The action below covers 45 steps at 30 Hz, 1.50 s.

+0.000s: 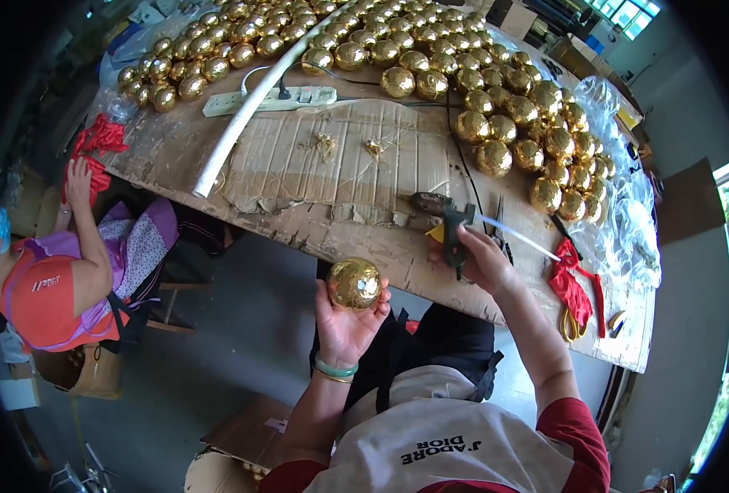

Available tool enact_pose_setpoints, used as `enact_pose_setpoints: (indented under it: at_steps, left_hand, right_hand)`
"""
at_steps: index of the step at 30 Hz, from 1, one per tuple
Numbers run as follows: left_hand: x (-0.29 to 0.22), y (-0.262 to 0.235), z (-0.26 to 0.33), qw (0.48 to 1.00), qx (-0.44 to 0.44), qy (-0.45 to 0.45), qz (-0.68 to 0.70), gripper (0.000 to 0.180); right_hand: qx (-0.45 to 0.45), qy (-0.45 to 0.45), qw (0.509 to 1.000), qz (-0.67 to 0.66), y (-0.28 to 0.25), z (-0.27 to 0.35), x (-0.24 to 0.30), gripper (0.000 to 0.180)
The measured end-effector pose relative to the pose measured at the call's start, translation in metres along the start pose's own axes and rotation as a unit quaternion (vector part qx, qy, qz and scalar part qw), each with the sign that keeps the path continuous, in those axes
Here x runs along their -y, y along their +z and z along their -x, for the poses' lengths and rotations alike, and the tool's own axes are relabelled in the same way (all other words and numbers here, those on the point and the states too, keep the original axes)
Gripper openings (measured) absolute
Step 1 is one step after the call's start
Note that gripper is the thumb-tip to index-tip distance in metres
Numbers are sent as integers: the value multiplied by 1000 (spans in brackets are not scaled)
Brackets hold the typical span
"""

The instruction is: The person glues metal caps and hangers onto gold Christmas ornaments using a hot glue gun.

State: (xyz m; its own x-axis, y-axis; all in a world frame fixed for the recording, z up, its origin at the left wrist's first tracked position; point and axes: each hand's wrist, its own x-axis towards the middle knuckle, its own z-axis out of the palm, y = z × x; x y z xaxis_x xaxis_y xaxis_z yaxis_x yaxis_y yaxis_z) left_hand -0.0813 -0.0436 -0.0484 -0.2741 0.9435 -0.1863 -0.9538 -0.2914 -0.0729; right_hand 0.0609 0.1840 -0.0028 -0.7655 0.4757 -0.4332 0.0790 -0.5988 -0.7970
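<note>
Cardboard-topped table (315, 164): left hand (346, 322) cups a gold ball (354, 283); right hand (481, 256) clasps a glue gun (447, 220).

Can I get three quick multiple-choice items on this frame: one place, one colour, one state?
1. Where does the glue gun rest?
A. on the cardboard-covered table
B. on the floor
C. in a box

2. What colour is the ball in the left hand?
A. silver
B. gold
C. red

3. What is the right hand doing?
A. hanging free
B. gripping the glue gun
C. holding scissors

Answers:
1 A, the gun sits near the edge of the table.
2 B, its foil is shiny gold.
3 B, the fingers wrap the gun's handle.
</note>
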Motion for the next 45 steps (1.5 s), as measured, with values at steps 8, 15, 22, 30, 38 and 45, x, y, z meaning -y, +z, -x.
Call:
enact_pose_setpoints:
  at_steps: [8, 15, 22, 30, 38, 45]
  left_hand:
    - [-11, -13, 0, 1000, 23, -10, 10, 79]
    - [-15, -8, 2, 1000, 6, -4, 6, 78]
    - [-27, -15, 24, 999, -11, 30, 5, 79]
    - [-32, -8, 23, 998, -35, 42, -14, 79]
    - [-17, -4, 9, 1000, 13, -2, -10, 81]
    - [-4, -3, 13, 1000, -2, -12, -9, 81]
  right_hand:
    - [-105, -145, 811, 556, 21, 46, 46, 22]
    - [19, -330, 653, 681, 78, -82, 106, 22]
    - [-7, -251, 549, 797, 91, -210, 90, 32]
    - [11, -230, 726, 649, 87, -225, 113, 25]
    - [14, -207, 925, 319, 60, -175, 138, 35]
    - [28, -255, 754, 604, 7, -196, 126, 23]
